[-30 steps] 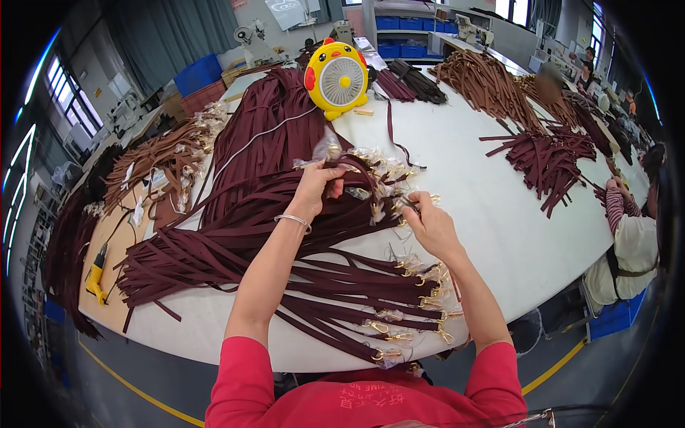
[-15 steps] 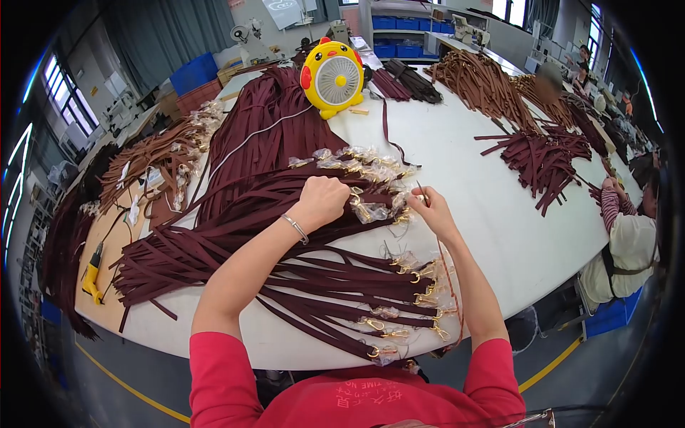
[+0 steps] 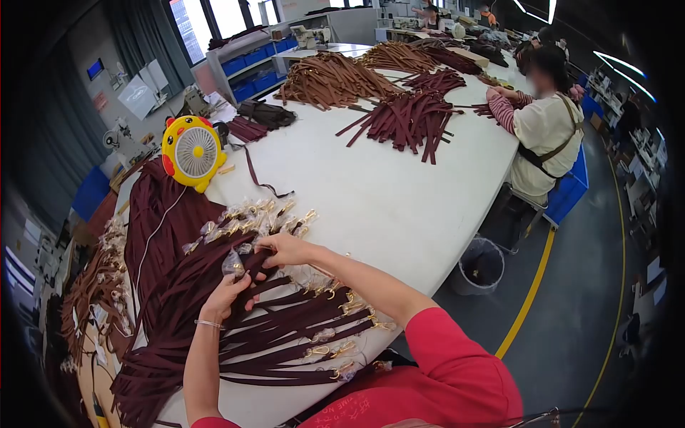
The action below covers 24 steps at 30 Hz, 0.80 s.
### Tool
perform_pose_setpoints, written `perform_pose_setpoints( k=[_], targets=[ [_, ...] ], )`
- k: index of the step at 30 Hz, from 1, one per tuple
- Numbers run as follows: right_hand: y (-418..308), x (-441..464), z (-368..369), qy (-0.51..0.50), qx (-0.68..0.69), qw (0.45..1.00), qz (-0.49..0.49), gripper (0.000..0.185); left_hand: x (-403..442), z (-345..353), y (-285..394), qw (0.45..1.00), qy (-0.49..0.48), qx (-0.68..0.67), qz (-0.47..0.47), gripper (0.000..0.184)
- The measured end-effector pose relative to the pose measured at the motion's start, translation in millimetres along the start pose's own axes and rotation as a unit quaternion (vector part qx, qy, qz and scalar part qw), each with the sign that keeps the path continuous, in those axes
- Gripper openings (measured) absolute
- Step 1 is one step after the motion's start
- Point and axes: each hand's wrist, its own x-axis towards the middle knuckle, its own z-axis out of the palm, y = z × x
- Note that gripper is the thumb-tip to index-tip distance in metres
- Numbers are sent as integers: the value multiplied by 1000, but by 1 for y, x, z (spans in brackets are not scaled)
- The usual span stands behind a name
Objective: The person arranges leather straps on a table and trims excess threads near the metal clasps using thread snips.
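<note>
My left hand (image 3: 227, 296) is closed, palm partly up, around a maroon strap (image 3: 251, 269) beside a metal clasp wrapped in clear plastic (image 3: 233, 264). Bent over the same strap from the right, my right hand (image 3: 284, 251) pinches it close to the left fingers. Whether a tool sits in the right palm is hidden. More maroon straps (image 3: 285, 339) fan out below both hands, their gold snap hooks (image 3: 317, 351) towards the right. Another row of plastic-wrapped hooks (image 3: 257, 214) lies just beyond the hands.
A yellow chick-shaped fan (image 3: 194, 153) stands on the white table (image 3: 385, 207), its cord over a maroon strap pile (image 3: 160, 228). Brown straps (image 3: 335, 78) and shorter maroon straps (image 3: 407, 121) lie farther back. A co-worker (image 3: 546, 128) sits at the right edge, near a waste bin (image 3: 480, 265).
The view has swung right. My hands have come together over a strap; before, they were apart, with a small pointed tool in the right, which I no longer see.
</note>
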Motion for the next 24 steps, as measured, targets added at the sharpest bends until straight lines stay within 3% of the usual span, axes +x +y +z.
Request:
perform_pose_setpoints(
  k=[2, 4, 7, 9, 10, 13, 15, 18, 19, 21, 23, 24],
  targets=[
    [4, -5, 6, 64, -117, 987, -91, 37, 5, -6, -19, 998, -6, -66, -5, 39],
    [6, -8, 14, 77, -102, 989, -77, 36, 9, -8, -30, 983, 36, -180, -30, 51],
    [6, -16, 31, 107, -45, 991, -67, 32, 8, -1, -21, 979, 0, -204, -14, 56],
    [-2, -23, 44, 172, 205, 960, 77, 31, 6, 6, -19, 981, 6, -195, -11, 53],
    [-5, -27, 48, 185, 240, 950, 75, 37, 7, 5, -24, 982, 35, -187, 12, 52],
    [2, -26, 63, 229, 253, 937, 80, 42, 7, 8, -34, 980, 95, -164, 57, 48],
    [2, -26, 64, 236, 240, 937, 92, 43, 7, 11, -39, 971, 185, -114, 103, 45],
    [16, -21, 69, 389, 117, 913, 22, 32, 2, 16, -41, 958, 211, -138, 134, 43],
    [21, -24, 72, 385, 121, 915, 22, 32, -2, 15, -43, 948, 230, -162, 149, 43],
    [14, -38, 73, 375, 304, 870, 99, 30, -2, 11, -49, 942, 241, -165, 168, 45],
    [-12, -56, 76, 226, 419, 844, 246, 37, -3, 14, -45, 938, 244, -184, 163, 44],
    [-21, -56, 82, 214, 465, 820, 256, 41, -4, 15, -42, 937, 260, -174, 159, 42]
  ],
)
